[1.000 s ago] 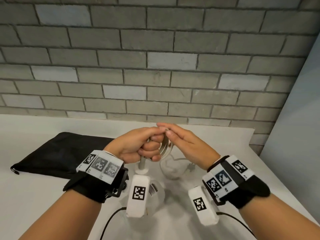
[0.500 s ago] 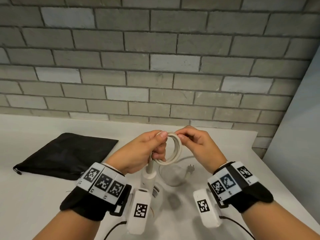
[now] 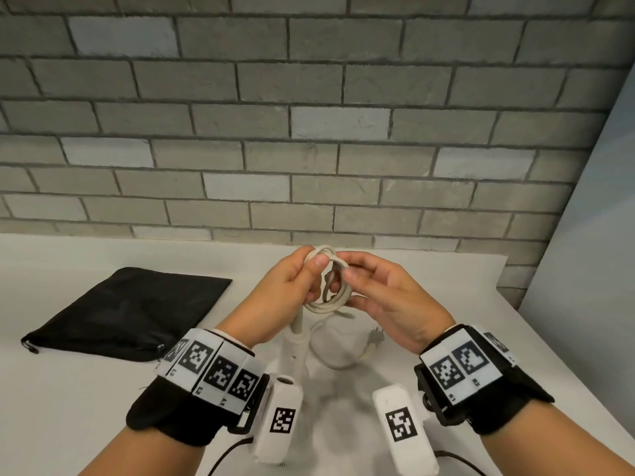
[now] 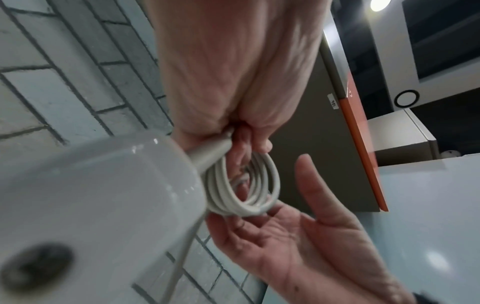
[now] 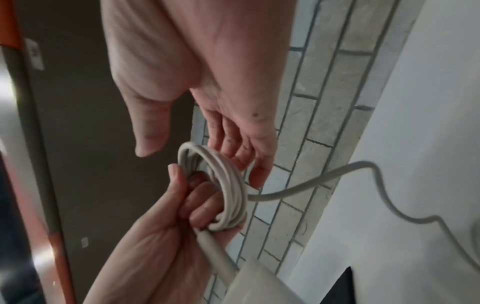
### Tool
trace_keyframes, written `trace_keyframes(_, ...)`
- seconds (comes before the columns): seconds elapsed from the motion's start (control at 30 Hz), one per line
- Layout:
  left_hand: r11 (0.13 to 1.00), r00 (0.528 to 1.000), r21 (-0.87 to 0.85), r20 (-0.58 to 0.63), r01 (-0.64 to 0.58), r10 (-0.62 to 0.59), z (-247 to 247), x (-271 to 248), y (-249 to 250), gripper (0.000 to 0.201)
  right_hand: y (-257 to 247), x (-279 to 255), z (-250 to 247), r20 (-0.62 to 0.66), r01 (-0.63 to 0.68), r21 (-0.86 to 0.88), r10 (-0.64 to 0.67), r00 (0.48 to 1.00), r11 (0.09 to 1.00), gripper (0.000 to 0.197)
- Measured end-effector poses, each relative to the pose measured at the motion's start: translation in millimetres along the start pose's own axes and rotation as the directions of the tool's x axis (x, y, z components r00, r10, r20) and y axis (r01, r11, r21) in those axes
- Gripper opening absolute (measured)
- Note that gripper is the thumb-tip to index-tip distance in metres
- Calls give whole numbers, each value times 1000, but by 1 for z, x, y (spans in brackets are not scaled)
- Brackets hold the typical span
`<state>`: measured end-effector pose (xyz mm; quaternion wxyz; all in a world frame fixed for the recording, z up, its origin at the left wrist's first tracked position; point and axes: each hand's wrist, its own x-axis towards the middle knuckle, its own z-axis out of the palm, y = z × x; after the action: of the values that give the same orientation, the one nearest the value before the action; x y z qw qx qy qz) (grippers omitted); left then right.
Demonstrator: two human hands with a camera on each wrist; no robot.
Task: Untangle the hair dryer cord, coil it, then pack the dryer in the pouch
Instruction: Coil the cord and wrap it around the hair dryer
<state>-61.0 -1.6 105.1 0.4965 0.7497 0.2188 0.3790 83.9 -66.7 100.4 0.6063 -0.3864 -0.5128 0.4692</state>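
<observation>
The cord (image 3: 329, 290) is wound in small loops held above the counter (image 3: 68, 389), near its far edge. The left hand (image 3: 287, 290) pinches the loops; the right hand (image 3: 385, 300), fingers relaxed and spread, steadies them. Keep loops even, feeding the slack tail and plug (image 3: 372, 341) in smoothly.

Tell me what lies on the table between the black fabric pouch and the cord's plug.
The white plastic hair dryer, hanging from the left hand, in the head view.

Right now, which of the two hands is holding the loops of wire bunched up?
The left hand: its fingers curl through the coiled cord and clamp it. The right hand only touches the coil with straight fingers.
</observation>
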Motion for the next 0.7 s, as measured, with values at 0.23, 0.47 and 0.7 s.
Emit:
trace_keyframes(0.23, 995, 998, 85, -44, -42, 46, 6, 4, -3, 32, -1, 0, 7, 20, -26, 170, 22, 1000, 985, 24)
trace_keyframes(0.47, 993, 993, 113, -111, -36, 48, 5, 7, -4, 24, 2, 2, 9, -150, 90, -601, -223, 963, 794, 32)
trace_keyframes(0.7, 983, 978, 183, -200, -28, 65, 4, 10, -9, 30, -3, -6, -6, -242, -64, -562, -90, 966, 825, 15)
